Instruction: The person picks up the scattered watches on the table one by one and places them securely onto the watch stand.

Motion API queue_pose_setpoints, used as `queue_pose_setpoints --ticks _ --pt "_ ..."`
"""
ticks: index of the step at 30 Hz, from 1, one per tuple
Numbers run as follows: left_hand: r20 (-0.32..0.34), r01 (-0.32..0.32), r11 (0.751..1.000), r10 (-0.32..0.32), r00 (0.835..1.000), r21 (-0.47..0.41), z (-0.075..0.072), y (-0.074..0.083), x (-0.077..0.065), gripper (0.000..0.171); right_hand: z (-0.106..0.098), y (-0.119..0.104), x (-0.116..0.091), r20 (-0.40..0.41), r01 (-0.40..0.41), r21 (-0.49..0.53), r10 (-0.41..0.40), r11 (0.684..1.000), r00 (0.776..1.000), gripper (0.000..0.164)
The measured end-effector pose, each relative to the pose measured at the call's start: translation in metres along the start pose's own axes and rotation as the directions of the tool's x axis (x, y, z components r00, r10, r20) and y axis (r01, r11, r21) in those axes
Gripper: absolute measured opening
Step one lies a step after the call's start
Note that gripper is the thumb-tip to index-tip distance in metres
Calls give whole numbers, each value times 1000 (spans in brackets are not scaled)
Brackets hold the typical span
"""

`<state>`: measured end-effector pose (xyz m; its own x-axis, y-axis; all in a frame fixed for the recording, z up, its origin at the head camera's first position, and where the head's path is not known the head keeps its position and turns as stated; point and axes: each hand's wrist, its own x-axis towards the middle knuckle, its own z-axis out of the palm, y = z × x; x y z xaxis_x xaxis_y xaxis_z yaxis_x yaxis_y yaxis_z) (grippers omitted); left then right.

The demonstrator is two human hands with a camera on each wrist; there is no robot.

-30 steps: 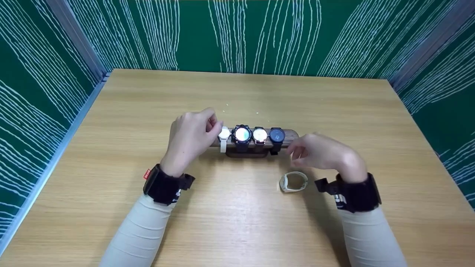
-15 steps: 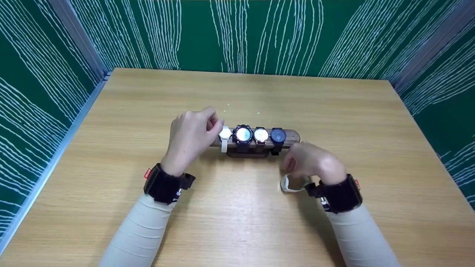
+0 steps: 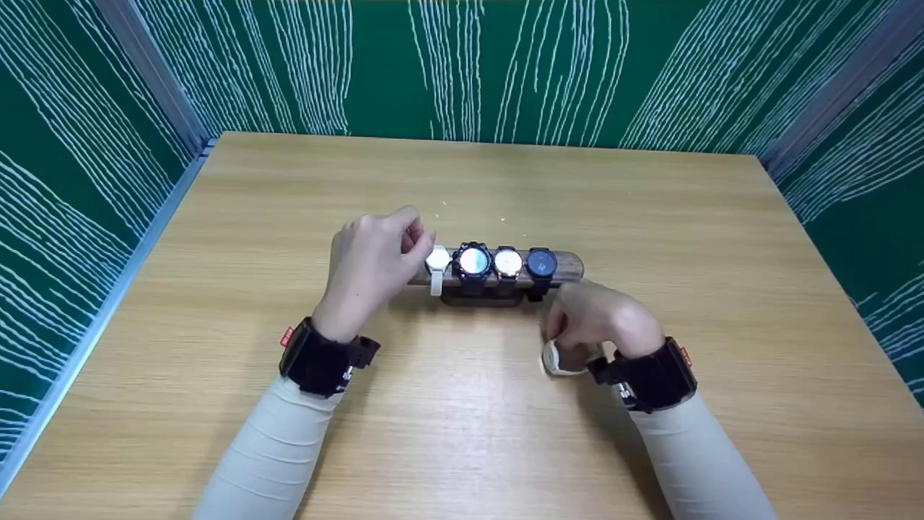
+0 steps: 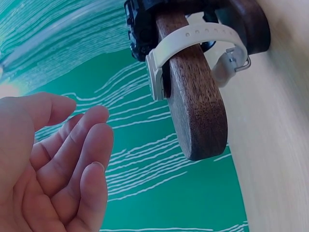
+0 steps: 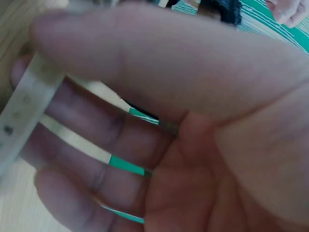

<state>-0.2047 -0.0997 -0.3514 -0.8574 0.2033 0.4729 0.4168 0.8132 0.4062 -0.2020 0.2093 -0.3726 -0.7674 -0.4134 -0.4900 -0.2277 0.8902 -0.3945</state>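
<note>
My right hand (image 3: 605,316) reaches down to a pale wristwatch (image 3: 553,358) on the table, in front of the stand's right end. The right wrist view shows thumb and fingers pinching its holed strap (image 5: 25,107); the palm hides part of the watch in the head view. My left hand (image 3: 367,260) hovers beside the left end of a dark wooden watch stand (image 3: 570,267). Its fingers curl loosely around nothing, apart from the stand in the left wrist view. Nearest to it is a white watch (image 3: 437,261), its buckled strap (image 4: 203,36) looped round the bar.
Beside the white watch, the bar carries a chunky black watch (image 3: 473,261), a light-faced watch (image 3: 507,263) and a dark-faced watch (image 3: 541,264). Small pale specks lie behind the stand on the wooden table (image 3: 325,448). Green panels (image 3: 382,65) with white lines border the table.
My right hand has moved down and left from the stand's right end to the pale wristwatch and taken hold of its strap. My left hand has stayed put.
</note>
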Motion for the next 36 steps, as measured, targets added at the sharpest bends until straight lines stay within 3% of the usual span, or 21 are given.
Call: queue_pose_setpoints --ticks 5,12,16,20,27,32,36 --pt "14 -7 1000 7 1000 2 0 0 0 19 -3 -2 -3 18 69 -15 -69 997 997 25" --pt "94 -49 999 51 994 -22 2 3 1 18 -8 -5 -9 14 176 46 -177 983 984 14" --pt "131 -87 995 92 987 -45 4 5 1 15 -10 -7 -10 -16 255 37 -254 966 967 14" --pt "183 -120 989 133 974 -83 5 7 0 14 -12 -8 -10 -75 348 18 -346 937 935 15" --pt "298 -212 958 264 917 -195 8 11 -3 29 -18 -12 -14 -220 482 46 -462 875 859 13" --pt "333 -247 926 337 881 -284 11 14 -5 41 -19 -14 -15 -363 574 87 -510 815 780 15" --pt "336 -264 901 381 861 -345 13 17 -5 44 -19 -17 -14 -477 638 109 -522 763 707 16"
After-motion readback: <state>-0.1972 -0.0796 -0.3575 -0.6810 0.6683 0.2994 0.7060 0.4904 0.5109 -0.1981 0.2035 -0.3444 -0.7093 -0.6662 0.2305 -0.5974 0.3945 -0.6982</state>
